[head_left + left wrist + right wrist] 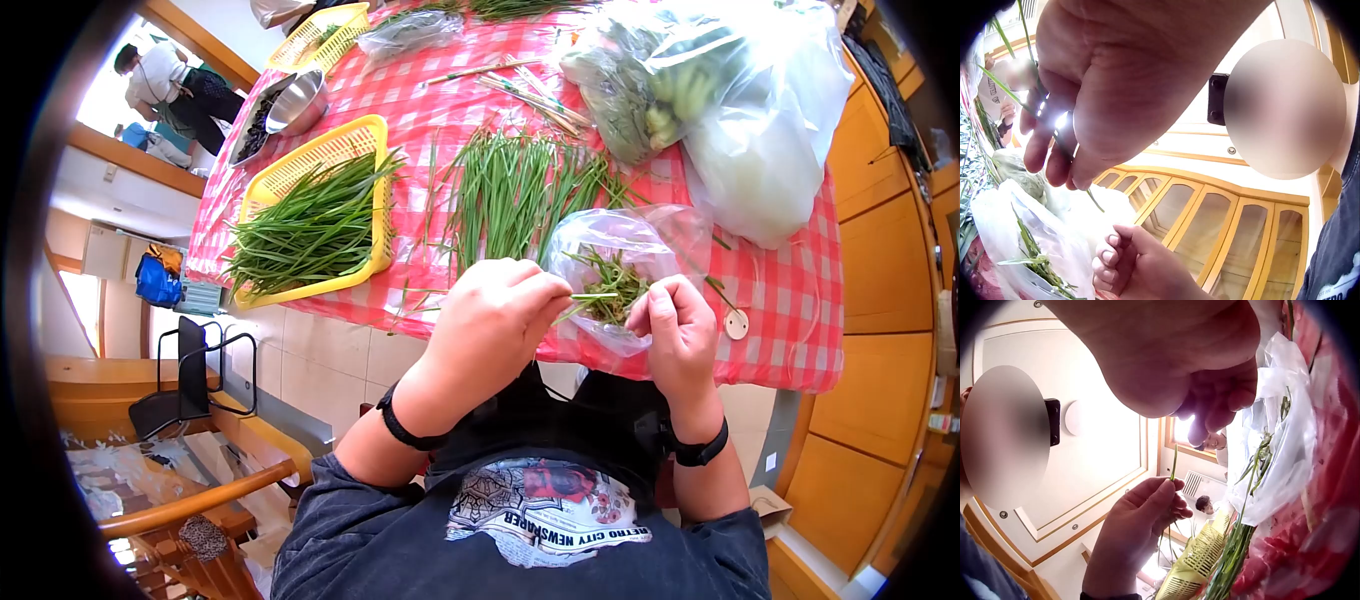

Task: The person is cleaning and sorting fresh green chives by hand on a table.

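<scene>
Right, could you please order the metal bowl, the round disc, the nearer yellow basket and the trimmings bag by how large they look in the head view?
From largest to smallest:
nearer yellow basket
trimmings bag
metal bowl
round disc

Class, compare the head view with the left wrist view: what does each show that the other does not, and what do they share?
Only the head view: the nearer yellow basket of long green leaves, the metal bowl and the black chair.
Only the left wrist view: the cabinet with arched glass doors.
Both: the left hand pinching a green stem, the right hand with curled fingers, and the plastic bag holding green scraps.
</scene>
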Demonstrator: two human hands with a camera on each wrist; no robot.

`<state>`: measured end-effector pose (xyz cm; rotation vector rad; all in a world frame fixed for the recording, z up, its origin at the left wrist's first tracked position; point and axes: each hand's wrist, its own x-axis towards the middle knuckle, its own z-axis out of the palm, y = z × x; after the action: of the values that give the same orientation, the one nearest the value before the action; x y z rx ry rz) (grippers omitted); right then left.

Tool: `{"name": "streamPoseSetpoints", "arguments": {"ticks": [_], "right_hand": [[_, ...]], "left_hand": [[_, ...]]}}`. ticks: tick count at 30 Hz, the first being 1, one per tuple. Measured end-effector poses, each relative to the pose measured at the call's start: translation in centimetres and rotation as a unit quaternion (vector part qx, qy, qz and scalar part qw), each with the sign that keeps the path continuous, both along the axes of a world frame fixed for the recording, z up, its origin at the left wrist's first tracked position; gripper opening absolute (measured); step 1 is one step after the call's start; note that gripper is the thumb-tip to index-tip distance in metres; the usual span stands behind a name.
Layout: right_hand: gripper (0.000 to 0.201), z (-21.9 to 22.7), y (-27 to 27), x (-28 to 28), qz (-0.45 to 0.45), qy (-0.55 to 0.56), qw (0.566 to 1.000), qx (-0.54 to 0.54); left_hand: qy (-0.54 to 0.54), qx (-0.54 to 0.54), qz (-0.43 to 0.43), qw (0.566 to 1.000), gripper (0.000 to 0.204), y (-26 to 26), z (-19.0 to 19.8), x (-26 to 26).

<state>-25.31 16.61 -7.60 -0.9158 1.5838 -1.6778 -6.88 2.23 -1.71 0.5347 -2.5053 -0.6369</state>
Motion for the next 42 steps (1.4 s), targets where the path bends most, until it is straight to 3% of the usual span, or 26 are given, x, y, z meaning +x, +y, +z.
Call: {"name": "streamPoseSetpoints", "arguments": {"ticks": [1, 3, 5, 10, 14, 17, 27, 42], "right_hand": [[0.023, 0.0, 0.2, -0.1, 0.001, 0.000, 1.000, -0.002], [0.022, 0.5, 0.5, -0.3, 0.056, 0.114, 0.989, 0.082], [0.022, 0.5, 0.4, -0.3, 0.069, 0.133, 0.983, 0.103], [0.030, 1.0, -0.9, 1.5, -0.041, -0.022, 0.997, -0.059], [0.037, 0.9, -0.9, 1.1, 0.042, -0.015, 0.999, -0.009], [0.020, 0.9, -0.8, 1.0, 0.073, 0.060, 0.995, 0.012], [0.015, 1.0, -0.5, 0.7, 0.020, -0.031, 0.999, 0.020], [0.014, 0.2, 0.1, 0.0, 0.013, -0.045, 0.999, 0.010]], "left_hand": [[0.000, -0.002, 0.001, 1.000, 0.008, 0.1, -0.1, -0.1], [0.000, 0.003, -0.011, 1.000, 0.009, 0.2, -0.2, -0.3], [0.003, -0.003, -0.015, 1.000, 0.010, 0.1, -0.5, -0.5], [-0.013, 0.001, -0.013, 1.000, 0.011, 0.0, -0.3, -0.6], [-0.026, -0.003, -0.021, 0.999, 0.012, -0.3, -0.9, -0.8], [-0.026, 0.009, -0.026, 0.999, 0.012, -0.2, -1.0, -1.0], [-0.036, 0.034, 0.025, 0.998, 0.010, -1.0, -0.8, 0.4], [-0.032, 0.055, 0.078, 0.995, 0.011, -3.1, -0.4, 4.5]]}}
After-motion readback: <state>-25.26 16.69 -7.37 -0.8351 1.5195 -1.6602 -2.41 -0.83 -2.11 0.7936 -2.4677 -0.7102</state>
